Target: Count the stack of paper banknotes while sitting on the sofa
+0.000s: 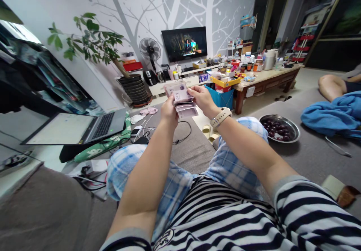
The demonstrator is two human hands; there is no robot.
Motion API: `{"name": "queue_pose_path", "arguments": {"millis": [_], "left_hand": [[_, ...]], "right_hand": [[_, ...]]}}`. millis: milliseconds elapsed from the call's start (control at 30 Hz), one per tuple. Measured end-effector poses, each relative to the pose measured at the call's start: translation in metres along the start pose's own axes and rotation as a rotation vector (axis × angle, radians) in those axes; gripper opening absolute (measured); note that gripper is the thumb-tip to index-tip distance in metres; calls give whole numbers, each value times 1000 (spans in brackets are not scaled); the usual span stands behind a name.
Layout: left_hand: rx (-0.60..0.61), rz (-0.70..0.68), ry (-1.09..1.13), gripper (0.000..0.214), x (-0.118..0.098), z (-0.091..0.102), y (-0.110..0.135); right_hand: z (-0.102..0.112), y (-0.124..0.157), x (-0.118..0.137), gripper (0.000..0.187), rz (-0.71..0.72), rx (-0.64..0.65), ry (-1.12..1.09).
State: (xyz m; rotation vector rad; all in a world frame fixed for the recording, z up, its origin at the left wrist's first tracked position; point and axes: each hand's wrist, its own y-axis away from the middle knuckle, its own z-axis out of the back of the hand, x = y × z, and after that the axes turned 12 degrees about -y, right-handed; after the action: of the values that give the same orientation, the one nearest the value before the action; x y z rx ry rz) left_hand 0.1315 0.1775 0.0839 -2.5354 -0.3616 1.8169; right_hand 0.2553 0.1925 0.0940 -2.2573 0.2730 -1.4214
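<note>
- Pink paper notes (180, 100), probably banknotes, are held up above my knees, where I can see them; the printing is too small to read.
- My left hand (168, 112) closes on the stack and hides its lower part.
- My right hand (202, 99) pinches the top edge narrowly.

Home living room. Grey bare-tree mural (121, 6) across a white wall, flat black television (184, 44) switched on, black pedestal fan (150, 49), leafy green potted plant (90, 40), low dark-wood coffee table (265, 82) crowded with household jars and bottles.
</note>
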Motion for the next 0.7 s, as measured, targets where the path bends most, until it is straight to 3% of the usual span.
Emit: {"name": "queue_pose_path", "arguments": {"millis": [433, 700], "left_hand": [[-54, -16, 58, 28, -4, -4, 1], [-71, 40, 12, 22, -5, 1, 6]], "right_hand": [[-2, 5, 6, 28, -76, 30, 20], [9, 5, 5, 32, -392, 173, 55]]}}
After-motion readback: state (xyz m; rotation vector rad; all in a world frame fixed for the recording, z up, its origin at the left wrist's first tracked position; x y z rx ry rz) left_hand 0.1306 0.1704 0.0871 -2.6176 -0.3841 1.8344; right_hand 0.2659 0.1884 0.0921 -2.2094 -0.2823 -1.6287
